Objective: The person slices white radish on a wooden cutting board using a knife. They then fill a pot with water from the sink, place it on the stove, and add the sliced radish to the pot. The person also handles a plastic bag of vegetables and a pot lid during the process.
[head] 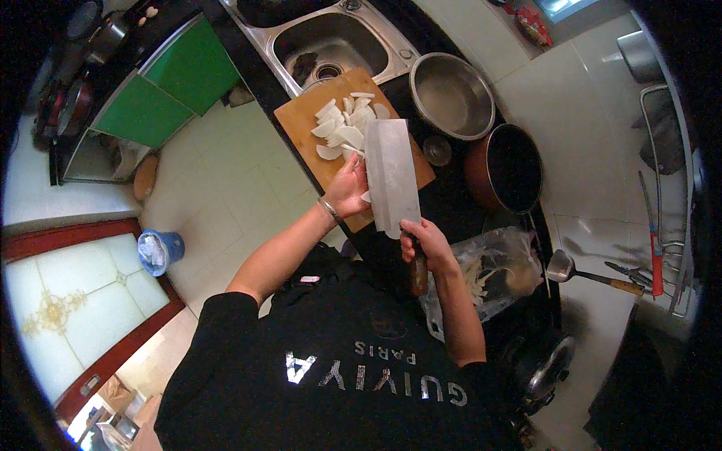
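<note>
My right hand (427, 243) grips the dark wooden handle of a broad Chinese cleaver (393, 175), its blade raised over the cutting board. Beside that blade, my left hand (348, 187) is cupped low over the board, with a metal bangle at the wrist. Part of the left hand is hidden behind the blade, so whether it holds anything is unclear. White half-round slices (344, 121), probably radish, are heaped on the wooden cutting board (304, 127). A small white piece (366, 197) shows between the left palm and the blade.
A stainless sink (338, 42) lies beyond the board, whose far end reaches its rim. To the right stand a metal basin (451, 96), a small glass (437, 150) and a deep reddish pot (479, 163). A clear plastic bag (496, 265) with pale food lies by my right forearm.
</note>
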Tool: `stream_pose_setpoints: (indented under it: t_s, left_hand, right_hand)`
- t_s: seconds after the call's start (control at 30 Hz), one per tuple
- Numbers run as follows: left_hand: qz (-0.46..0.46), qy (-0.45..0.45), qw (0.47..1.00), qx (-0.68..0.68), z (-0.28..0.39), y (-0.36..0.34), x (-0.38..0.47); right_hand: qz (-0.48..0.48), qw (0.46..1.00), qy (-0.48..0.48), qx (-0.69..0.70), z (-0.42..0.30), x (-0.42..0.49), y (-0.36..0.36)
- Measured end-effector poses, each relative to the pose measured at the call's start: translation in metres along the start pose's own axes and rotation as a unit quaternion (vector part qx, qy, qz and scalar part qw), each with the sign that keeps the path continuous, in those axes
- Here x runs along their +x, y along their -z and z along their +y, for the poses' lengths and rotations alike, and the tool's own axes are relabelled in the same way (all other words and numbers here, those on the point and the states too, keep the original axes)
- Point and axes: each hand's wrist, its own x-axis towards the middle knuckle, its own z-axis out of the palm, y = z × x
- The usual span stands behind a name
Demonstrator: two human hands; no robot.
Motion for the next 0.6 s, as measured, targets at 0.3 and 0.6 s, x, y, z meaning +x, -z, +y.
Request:
stream_pose_setpoints:
  t_s: [0.3,0.6]
  left_hand:
    - [0.075,-0.006,0.997,0.014,-0.002,-0.007,0.002]
    - [0.024,0.004,1.0,0.01,0.011,0.013,0.004]
  right_hand:
    - [0.022,1.0,0.002,0.006,0.007,0.001,0.005]
    - [0.033,0.999,-0.001,-0.026,0.011,-0.002,0.014]
